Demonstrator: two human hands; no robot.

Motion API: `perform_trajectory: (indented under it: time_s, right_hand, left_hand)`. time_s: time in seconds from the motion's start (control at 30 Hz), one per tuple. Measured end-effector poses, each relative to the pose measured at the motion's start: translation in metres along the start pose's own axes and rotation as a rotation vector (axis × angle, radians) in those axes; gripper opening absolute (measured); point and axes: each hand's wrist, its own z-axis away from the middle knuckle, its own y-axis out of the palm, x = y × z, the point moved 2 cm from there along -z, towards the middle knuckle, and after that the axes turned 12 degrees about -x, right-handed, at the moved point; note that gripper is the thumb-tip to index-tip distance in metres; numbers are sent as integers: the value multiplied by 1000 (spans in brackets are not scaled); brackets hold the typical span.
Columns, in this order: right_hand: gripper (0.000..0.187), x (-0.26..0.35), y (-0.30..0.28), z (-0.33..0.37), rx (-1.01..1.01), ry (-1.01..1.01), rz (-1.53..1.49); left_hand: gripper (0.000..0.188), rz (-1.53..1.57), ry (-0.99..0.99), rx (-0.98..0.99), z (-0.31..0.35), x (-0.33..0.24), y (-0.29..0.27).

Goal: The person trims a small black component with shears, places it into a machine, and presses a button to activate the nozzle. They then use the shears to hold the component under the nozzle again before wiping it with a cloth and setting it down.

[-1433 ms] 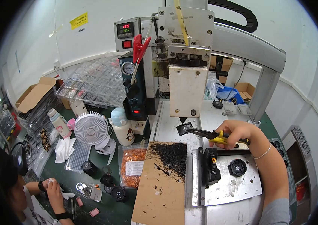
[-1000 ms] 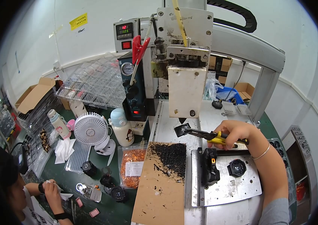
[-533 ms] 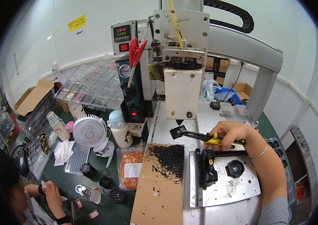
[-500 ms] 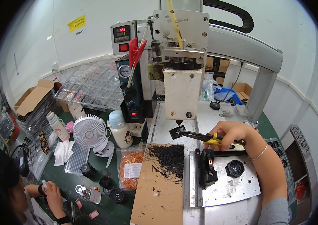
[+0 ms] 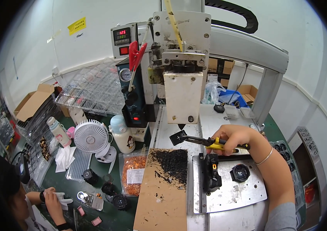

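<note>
My right hand is closed around a pair of pliers with yellow and black handles. Gripped in the plier jaws is a small black square part with holes, held tilted just below the dark pointed nozzle of a machine head. Under my wrist, a metal fixture plate carries a black block-shaped holder and a round black watch-like case. My left hand does not show.
Cardboard smeared with black residue lies left of the fixture. On the green table stand a white fan, a bottle, a bag of orange parts and a glass jar. A co-worker's hands are at lower left.
The view has shifted slightly. My right hand keeps the pliers and the square part close to the nozzle, the part tilting a little more. White material now shows by the co-worker's hands.
</note>
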Motion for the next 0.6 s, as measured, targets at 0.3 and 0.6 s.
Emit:
perform_trajectory:
  time_s: [0.3,0.6]
  right_hand:
    - [56,3,1,-3,-25,-4,34]
    - [55,7,5,-3,-27,13,39]
  left_hand:
    - [26,-25,1,-26,2,3,1]
    - [27,7,-3,10,2,1,0]
